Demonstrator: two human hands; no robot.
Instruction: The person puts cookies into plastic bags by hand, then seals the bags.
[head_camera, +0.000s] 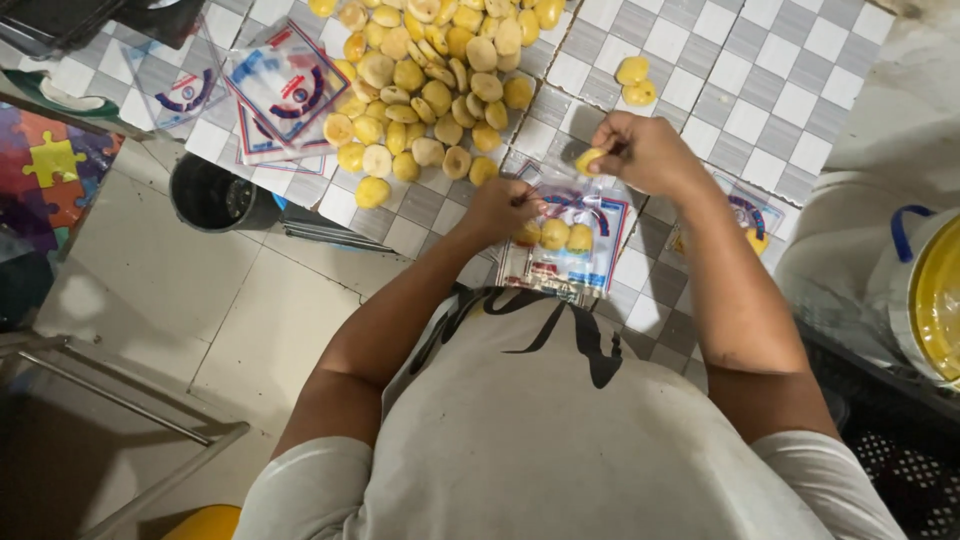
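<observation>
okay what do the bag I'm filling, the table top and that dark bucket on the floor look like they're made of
Bag: thin clear plastic film, glossy; the yellow pieces show through its printed front.
Table top: looks like grey and white checked sheet, maybe vinyl or tile; hard to tell.
Bucket: probably dark plastic, smooth rim, though metal cannot be ruled out.

Lighting: moderate indoor light from above, brightest at frame centre and top on the checkered tabletop (780, 70).
Shadows: soft, short, beneath the yellow pieces (430, 90); deep shade lower left and lower right.
Glare: faint sheen on the clear plastic bags (285, 85).
Sharpness: centre fairly crisp; mild softness throughout.
Distortion: wide-angle bending at edges.
</observation>
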